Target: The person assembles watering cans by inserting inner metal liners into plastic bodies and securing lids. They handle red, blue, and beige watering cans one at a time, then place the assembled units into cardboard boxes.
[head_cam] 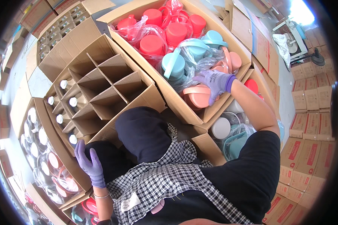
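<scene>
My right hand [214,81], in a purple glove, reaches into a carton [177,110] of plastic-wrapped lids. It rests on a peach plastic lid with a loop handle [196,97], the thumb at the lid's near side and the fingers over clear wrap. Whether the fingers grip it is hard to see. Red lids [151,45] and light-blue lids [173,63] fill the far part of this carton. My left hand [90,163], also gloved, is raised and holds nothing, fingers apart. It is near a divided carton [155,98] where several white-capped bottles [73,101] stand in the left cells.
On the left, a carton [40,112] holds wrapped items with white and pink tops. Another divided carton [73,38] stands at the back left. Beside my right arm, an opened carton holds white and teal pieces [236,146]. Stacked cartons [295,152] line the right side.
</scene>
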The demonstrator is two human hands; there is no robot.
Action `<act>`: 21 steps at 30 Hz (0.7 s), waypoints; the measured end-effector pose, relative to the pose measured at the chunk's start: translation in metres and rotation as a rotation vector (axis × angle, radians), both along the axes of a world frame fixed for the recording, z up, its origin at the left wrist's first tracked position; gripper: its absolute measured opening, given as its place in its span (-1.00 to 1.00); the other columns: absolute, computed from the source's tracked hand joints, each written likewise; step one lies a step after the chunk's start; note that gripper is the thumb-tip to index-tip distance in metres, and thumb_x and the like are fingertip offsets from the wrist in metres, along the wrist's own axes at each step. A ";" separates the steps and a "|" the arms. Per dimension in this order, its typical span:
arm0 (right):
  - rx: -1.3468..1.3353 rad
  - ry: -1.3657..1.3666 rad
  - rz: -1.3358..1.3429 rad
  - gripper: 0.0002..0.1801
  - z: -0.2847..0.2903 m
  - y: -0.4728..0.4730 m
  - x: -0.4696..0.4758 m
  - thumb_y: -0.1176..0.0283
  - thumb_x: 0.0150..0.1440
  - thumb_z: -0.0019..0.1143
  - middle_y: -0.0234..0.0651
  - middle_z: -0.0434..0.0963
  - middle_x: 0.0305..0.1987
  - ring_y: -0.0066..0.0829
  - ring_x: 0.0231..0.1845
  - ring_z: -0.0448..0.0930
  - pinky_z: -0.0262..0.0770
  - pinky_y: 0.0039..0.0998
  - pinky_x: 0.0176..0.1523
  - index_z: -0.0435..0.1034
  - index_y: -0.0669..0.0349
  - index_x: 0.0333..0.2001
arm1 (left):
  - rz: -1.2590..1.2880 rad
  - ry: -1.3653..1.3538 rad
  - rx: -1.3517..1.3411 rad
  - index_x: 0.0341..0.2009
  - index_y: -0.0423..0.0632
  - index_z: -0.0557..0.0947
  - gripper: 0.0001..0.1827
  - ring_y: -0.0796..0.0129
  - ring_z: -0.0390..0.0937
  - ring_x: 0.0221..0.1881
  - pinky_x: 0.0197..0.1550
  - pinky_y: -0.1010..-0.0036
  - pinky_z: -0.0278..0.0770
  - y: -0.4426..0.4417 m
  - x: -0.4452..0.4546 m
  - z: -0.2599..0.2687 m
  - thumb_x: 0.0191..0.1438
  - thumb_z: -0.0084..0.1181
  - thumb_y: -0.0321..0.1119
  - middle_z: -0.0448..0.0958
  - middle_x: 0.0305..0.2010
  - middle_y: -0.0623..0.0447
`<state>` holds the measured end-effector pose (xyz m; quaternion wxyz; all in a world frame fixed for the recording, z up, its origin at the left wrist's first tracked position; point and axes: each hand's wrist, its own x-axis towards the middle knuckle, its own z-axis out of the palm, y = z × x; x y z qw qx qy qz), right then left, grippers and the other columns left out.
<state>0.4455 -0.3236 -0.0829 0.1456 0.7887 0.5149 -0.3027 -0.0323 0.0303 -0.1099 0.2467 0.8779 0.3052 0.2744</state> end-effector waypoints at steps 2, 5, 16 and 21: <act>0.075 -0.341 -0.014 0.50 -0.038 -0.011 0.005 -0.14 -0.38 0.66 0.08 0.14 0.56 0.16 0.55 0.20 0.13 0.16 0.52 -0.08 -0.04 0.58 | -0.018 0.049 0.046 0.23 -0.27 0.54 -0.54 -0.07 0.48 0.26 0.35 0.17 0.39 -0.004 0.004 0.007 0.26 0.16 -0.40 0.52 0.22 -0.24; 0.376 -0.539 -0.147 0.58 -0.039 -0.006 0.030 -0.20 -0.40 0.66 0.07 -0.06 0.65 0.21 0.62 0.04 -0.04 0.21 0.58 -0.16 -0.07 0.60 | -0.032 0.079 0.076 0.23 -0.25 0.55 -0.54 -0.10 0.46 0.27 0.37 0.15 0.35 -0.001 0.009 0.006 0.25 0.16 -0.39 0.53 0.20 -0.22; 0.343 -0.514 -0.427 -0.02 -0.080 0.021 0.029 -0.07 0.06 0.41 0.05 0.46 0.18 0.10 0.19 0.57 0.51 -0.04 0.25 0.15 0.19 0.40 | -0.046 0.094 0.127 0.16 -0.21 0.60 -0.59 -0.11 0.52 0.20 0.30 0.14 0.42 -0.005 0.010 0.006 0.24 0.18 -0.34 0.56 0.14 -0.23; 0.400 -0.636 -0.433 -0.04 -0.104 -0.009 -0.011 -0.22 0.22 0.16 0.12 0.47 0.29 0.05 0.21 0.60 0.44 -0.03 0.34 0.18 0.32 0.41 | -0.037 0.108 0.125 0.12 -0.19 0.63 -0.62 -0.09 0.53 0.17 0.28 0.15 0.44 -0.003 0.011 0.005 0.23 0.18 -0.35 0.58 0.12 -0.20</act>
